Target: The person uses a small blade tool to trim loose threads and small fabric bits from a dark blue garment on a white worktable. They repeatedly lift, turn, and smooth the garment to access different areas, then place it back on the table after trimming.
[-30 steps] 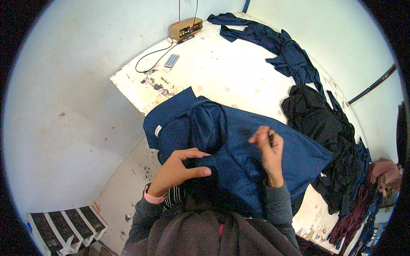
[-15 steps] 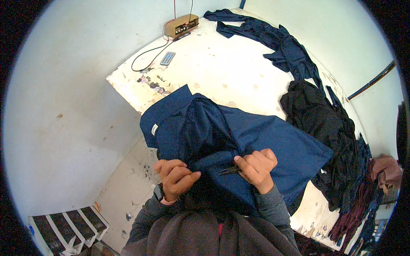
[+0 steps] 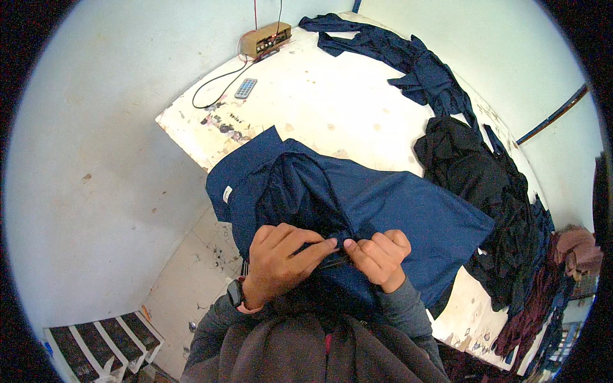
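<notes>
A navy blue garment [image 3: 408,210] with a small white label lies draped over the table's near edge. My left hand [image 3: 279,260] is closed in a pinch on its cloth near the middle fold. Right beside those fingertips, my right hand [image 3: 381,256] is closed, its thumb against the same fold. A pair of dark, pointed thread snips [image 3: 336,262] sits in the right hand, mostly hidden by fingers and fabric. A watch is on my left wrist.
On the white table [image 3: 319,96] stand a brown box-shaped device [image 3: 265,41] with cables and a small remote [image 3: 246,88]. Black clothing [image 3: 472,172] and navy clothing [image 3: 434,76] lie along the far and right edges. A black-and-white slatted object [image 3: 102,345] is at lower left.
My left hand has moved right and up to meet the right hand at the fold, pinching the cloth. The right hand has barely shifted, and its snips show less.
</notes>
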The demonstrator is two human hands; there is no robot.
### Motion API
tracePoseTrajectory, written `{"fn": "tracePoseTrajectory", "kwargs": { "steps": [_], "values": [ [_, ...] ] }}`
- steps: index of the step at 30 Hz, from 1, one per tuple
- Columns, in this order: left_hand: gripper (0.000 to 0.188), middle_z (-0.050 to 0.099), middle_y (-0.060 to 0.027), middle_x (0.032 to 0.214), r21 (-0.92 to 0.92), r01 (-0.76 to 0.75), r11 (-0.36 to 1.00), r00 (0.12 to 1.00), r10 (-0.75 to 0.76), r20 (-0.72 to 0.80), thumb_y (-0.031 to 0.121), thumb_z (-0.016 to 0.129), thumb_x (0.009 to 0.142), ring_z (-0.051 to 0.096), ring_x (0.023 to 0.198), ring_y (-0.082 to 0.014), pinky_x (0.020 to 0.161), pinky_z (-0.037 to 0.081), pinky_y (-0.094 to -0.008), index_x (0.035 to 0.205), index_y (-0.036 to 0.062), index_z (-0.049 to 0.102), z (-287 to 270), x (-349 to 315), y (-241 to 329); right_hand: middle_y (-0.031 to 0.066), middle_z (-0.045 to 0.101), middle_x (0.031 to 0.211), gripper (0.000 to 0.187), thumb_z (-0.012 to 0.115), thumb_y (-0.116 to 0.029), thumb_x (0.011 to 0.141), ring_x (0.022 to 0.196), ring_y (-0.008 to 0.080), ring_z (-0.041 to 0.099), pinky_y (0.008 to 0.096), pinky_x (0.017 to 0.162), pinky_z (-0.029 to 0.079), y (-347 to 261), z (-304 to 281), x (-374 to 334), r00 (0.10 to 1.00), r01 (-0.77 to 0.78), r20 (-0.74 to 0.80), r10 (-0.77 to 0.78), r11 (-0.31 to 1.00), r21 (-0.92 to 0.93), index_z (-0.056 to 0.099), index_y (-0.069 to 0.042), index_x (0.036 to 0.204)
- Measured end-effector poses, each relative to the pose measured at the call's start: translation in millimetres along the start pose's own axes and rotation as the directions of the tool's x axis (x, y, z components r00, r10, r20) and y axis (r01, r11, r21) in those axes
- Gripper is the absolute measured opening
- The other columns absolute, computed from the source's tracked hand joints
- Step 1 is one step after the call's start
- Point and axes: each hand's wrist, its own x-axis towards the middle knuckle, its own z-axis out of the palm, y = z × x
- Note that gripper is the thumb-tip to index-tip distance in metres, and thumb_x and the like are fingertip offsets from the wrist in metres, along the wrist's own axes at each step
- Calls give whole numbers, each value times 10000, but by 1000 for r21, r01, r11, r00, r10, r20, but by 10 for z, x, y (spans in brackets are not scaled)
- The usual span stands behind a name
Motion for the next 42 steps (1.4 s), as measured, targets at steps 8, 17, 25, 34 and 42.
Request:
{"fn": "tracePoseTrajectory", "kwargs": {
  "steps": [8, 17, 25, 34, 42],
  "values": [
    [72, 747, -98, 899, -688, 543, 481, 770, -612, 179, -9, 673, 907, 692, 801, -123, 736, 542, -266, 878, 10, 736, -226, -187, -184, -48, 557, 662, 173, 778, -101, 688, 527, 117, 458, 294, 530, 282, 6, -96, -120, 999, -17, 35, 18, 1000, -26, 711, -128, 846],
    [945, 251, -250, 1601, 304, 572, 762, 802, -597, -14, 239, 812, 798, 401, 1401, -355, 1158, 212, -561, 1558, 60, 280, -475, -619, -760, -33, 575, 657, 218, 791, -159, 605, 559, 165, 506, 349, 575, 330, 13, -200, -173, 974, -88, 202, 103, 993, -81, 683, -142, 793],
    [831, 297, -190, 1585, 250, 467, 848, 866, -495, 65, 224, 825, 755, 361, 1444, -354, 1172, 178, -580, 1479, 154, 423, 195, -388, -603, 113, 678, 954, 179, 713, -120, 901, 801, 242, 635, 340, 753, 525, 987, -1294, 136, 755, -482, -635, 167, 797, -363, 647, 15, 997],
    [555, 669, -35, 1075, -863, 505, -26, 775, -426, 466, 180, 844, 718, 625, 1039, -162, 942, 470, -273, 1183, 30, 581, -643, 237, -884, 106, 738, 936, 250, 629, -141, 964, 837, 200, 684, 291, 839, 535, 2552, -2538, 692, 714, -622, -535, 452, 760, -189, 656, -49, 1195],
    [693, 606, -158, 1272, -14, 407, 913, 854, -375, 361, 5, 798, 729, 595, 1173, -314, 1023, 426, -417, 1348, 78, 496, -39, 997, -1610, 191, 734, 935, 192, 634, -270, 901, 888, 395, 704, 483, 744, 539, 3292, -1548, 109, 550, -768, -317, 773, 319, -555, 655, -149, 1049]
  ]
}}
